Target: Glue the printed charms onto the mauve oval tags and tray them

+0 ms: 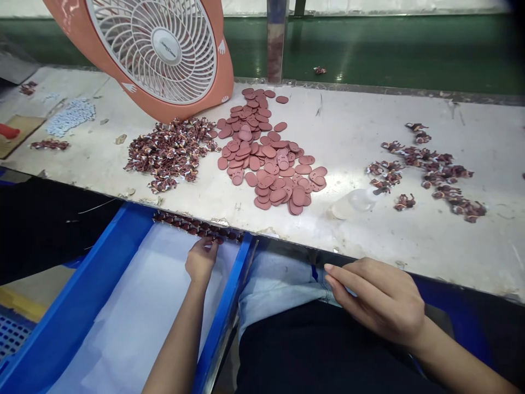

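Left hand: the left hand (200, 261) is reaching into the blue bin (77, 306), thumb and forefinger pinching a small dark-red piece (219, 240) at the row's right end.
Right hand: the right hand (379, 298) is hovering over the lap, thumb and forefinger tips drawing close; whether they are gripping anything, I cannot tell.
Rows: dark-red figures (188, 225) are standing along the bin's far end, beyond the white paper (135, 306), their line running crosswise to the bin's length.
Held piece's direction: too small and covered to tell.
Writing: the orange fan (223, 71) is bearing a hub label, its lettering too small to read.
Counts: one fan, one clear bottle (356, 201); at least two rows; the brown figures (172, 150) and pink ovals (269, 151) are overlapping too much for counting.
Green surface (369, 54): one loose figure (320, 70) is lying there.
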